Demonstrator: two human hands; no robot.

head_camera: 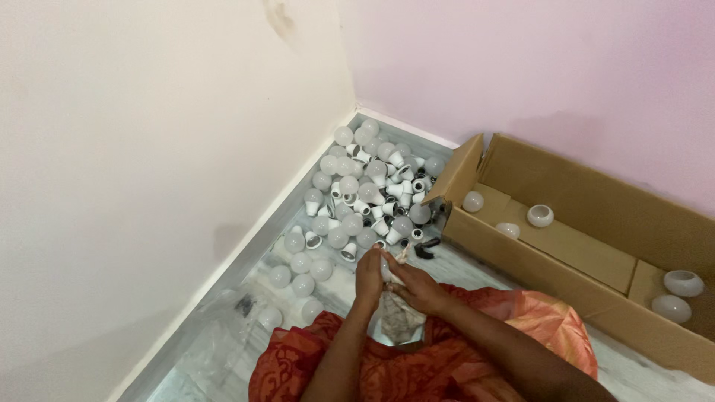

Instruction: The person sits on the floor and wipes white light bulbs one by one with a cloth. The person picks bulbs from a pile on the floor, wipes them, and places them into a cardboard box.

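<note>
Head view: a white bulb (387,272) is being pinched between the curled fingers of the left hand (368,277) and the right hand (417,289), above the lap. A crumpled cloth (398,321) is being held beneath it. A bulb pile (365,197) is lying in the floor corner just ahead. A box (588,246) with a few domes is lying open at right.

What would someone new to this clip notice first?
A big heap of white bulbs fills the floor corner where the two walls meet. To its right lies an open cardboard box with a few white bulb domes scattered inside. At the bottom centre, the left hand and right hand are pressed together around a white bulb part, over an orange cloth in the lap.
</note>
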